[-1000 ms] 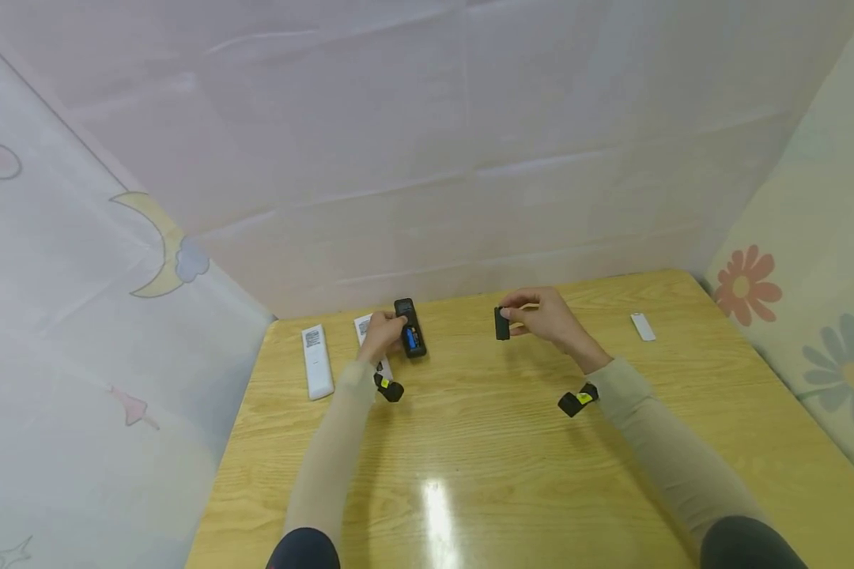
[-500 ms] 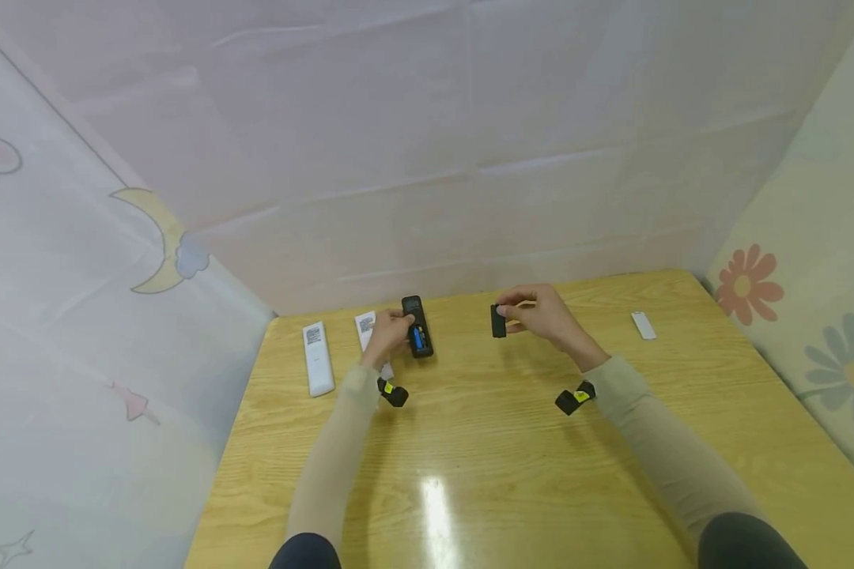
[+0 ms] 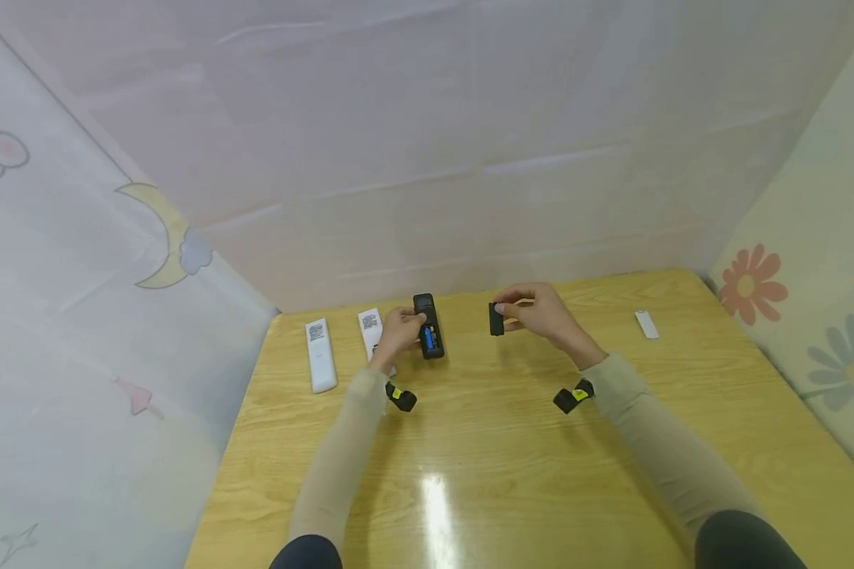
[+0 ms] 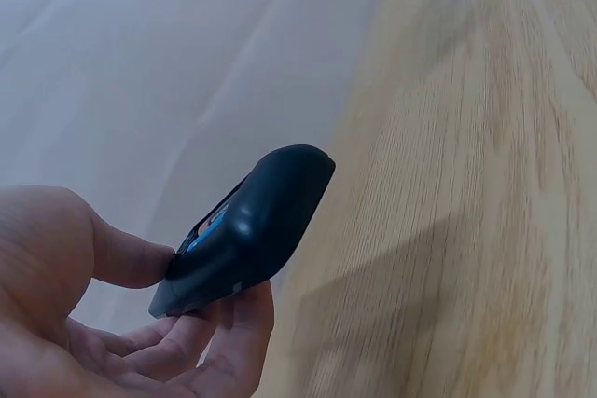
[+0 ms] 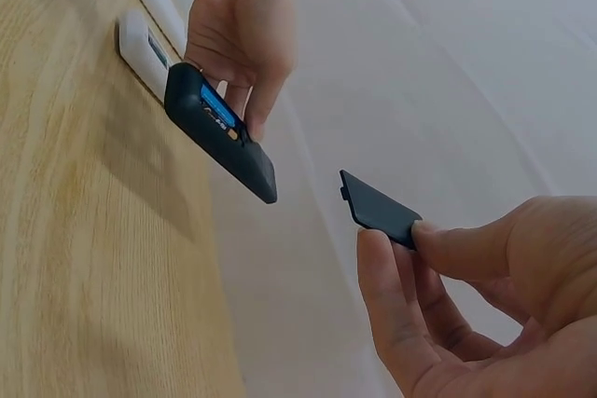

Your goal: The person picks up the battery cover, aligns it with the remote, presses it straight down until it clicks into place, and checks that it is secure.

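Note:
My left hand (image 3: 400, 333) holds a black remote control (image 3: 427, 308) above the table, thumb on its back and fingers beneath. Its battery compartment is uncovered, and blue batteries (image 5: 218, 106) show inside. In the right wrist view, my right hand (image 5: 485, 295) pinches a black battery cover (image 5: 378, 210) between thumb and fingers; a small tab sticks out from its edge. Cover and remote are apart, with a gap between them in the head view. Behind my left hand lies a white remote (image 3: 370, 325), partly hidden by that hand.
Another white remote (image 3: 320, 356) lies at the left of the wooden table (image 3: 505, 458). A small white battery cover (image 3: 647, 325) lies at the right. Fabric backdrops (image 3: 370, 158) rise along the table's back and sides.
My left hand has moved right with the black remote, closer to the battery cover. My right hand has shifted slightly left, still holding the cover.

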Tool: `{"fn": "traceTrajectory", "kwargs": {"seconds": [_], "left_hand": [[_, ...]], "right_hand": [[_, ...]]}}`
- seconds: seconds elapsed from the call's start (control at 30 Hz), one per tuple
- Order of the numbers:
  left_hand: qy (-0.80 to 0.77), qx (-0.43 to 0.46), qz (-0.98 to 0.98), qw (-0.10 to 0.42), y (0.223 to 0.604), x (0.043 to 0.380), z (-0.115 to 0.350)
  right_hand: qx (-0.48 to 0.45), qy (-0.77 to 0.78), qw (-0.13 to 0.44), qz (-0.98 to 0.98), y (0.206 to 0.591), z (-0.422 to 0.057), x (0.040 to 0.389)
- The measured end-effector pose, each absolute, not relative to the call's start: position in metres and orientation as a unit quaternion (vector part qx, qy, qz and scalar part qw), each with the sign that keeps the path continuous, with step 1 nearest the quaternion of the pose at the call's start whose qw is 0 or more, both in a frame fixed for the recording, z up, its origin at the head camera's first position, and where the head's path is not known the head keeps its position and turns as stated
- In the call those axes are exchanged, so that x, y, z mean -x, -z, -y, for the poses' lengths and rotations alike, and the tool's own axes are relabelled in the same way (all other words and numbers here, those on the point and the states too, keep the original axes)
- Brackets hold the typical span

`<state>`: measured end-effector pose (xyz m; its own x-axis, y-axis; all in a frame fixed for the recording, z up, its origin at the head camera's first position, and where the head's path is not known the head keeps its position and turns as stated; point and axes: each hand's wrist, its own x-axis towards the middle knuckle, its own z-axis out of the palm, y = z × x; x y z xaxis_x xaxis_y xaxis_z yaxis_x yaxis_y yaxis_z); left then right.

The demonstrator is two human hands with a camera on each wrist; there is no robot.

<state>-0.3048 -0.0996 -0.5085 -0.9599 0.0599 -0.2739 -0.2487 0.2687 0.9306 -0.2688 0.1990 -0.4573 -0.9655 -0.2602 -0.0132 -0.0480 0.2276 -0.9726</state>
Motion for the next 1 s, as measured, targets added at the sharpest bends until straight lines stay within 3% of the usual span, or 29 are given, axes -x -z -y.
{"fn": "traceTrajectory", "kwargs": {"seconds": [1.0], "left_hand": [[-0.623, 0.036, -0.770, 0.135, 0.510, 0.291, 0.064]], "right_hand": [[0.088, 0.619, 0.099, -0.774, 0.458, -0.191, 0.264]]}}
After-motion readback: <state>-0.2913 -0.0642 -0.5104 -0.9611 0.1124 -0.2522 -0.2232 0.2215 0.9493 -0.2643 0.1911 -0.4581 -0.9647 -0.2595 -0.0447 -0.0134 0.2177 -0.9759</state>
